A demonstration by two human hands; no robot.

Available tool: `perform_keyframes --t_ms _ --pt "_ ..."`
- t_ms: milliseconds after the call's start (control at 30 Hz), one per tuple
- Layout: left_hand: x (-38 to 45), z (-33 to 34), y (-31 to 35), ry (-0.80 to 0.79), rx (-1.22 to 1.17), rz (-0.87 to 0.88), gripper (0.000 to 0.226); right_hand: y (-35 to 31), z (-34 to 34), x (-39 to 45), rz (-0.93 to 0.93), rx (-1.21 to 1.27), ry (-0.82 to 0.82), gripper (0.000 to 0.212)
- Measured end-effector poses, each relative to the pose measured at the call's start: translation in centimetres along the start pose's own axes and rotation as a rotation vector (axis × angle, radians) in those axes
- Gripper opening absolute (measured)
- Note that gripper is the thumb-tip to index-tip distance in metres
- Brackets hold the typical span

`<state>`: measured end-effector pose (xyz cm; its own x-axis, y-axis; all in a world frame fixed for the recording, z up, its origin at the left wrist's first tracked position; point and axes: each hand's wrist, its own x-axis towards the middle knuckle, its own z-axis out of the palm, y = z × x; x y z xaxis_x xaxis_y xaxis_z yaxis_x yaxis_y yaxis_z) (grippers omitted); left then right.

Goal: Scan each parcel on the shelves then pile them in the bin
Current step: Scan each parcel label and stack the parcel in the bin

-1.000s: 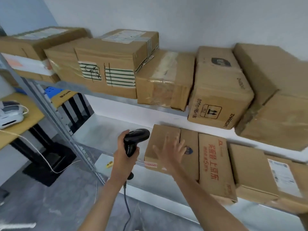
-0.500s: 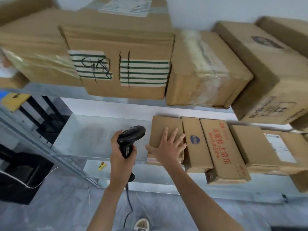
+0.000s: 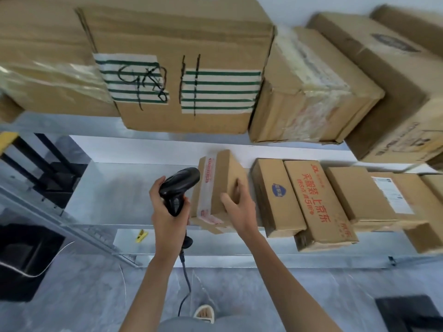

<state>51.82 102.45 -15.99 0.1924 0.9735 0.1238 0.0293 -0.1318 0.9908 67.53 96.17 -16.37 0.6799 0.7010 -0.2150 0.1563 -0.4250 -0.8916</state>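
Fingers of right hand (image 3: 239,207) curl over top edge of small parcel (image 3: 219,188), tipping it up on lower shelf (image 3: 107,188) beside other boxes, while left hand (image 3: 167,212) wraps tight round black scanner (image 3: 178,188) handle, nose touching parcel's taped side.

A single head-worn wide-angle camera supplies the only view. It looks forward and steeply down, close to a two-tier shelf unit (image 3: 239,259). Upper-tier boxes (image 3: 182,68) fill the top of the frame and bow outward from lens distortion. The lower tier crosses the middle of the frame. Both forearms enter from the bottom edge, with the left hand (image 3: 167,212) and right hand (image 3: 239,207) at centre. The grey floor (image 3: 72,295) and one sandalled foot (image 3: 203,313) occupy the bottom of the frame.
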Motion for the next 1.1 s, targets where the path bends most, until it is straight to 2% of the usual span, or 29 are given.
perform_keyframes --t_ms 67,167,300,467,667,1100 --pt "-0.1 0.0 -0.1 -0.008 0.004 0.002 0.076 -0.1 -0.6 -0.4 -0.037 0.077 0.028 0.046" --pt "-0.3 0.1 -0.2 -0.017 0.004 -0.023 0.076 -0.4 -1.7 0.1 -0.044 -0.035 0.033 0.063" --pt "-0.3 0.4 0.0 -0.012 0.007 -0.026 0.078 -1.1 -1.6 1.0 -0.073 -0.616 0.093 0.068" --pt "-0.3 0.5 0.0 0.004 0.006 -0.035 0.075 -1.9 0.4 1.8 -0.018 -0.913 0.000 0.096" --pt "-0.7 -0.2 0.3 0.033 -0.003 -0.024 0.075 -1.1 1.7 1.6 -0.040 -0.958 0.068 0.086" --pt "-1.5 -0.3 1.3 0.009 0.029 0.000 0.076 -1.4 1.7 1.6 -0.035 -0.939 0.042 0.078"
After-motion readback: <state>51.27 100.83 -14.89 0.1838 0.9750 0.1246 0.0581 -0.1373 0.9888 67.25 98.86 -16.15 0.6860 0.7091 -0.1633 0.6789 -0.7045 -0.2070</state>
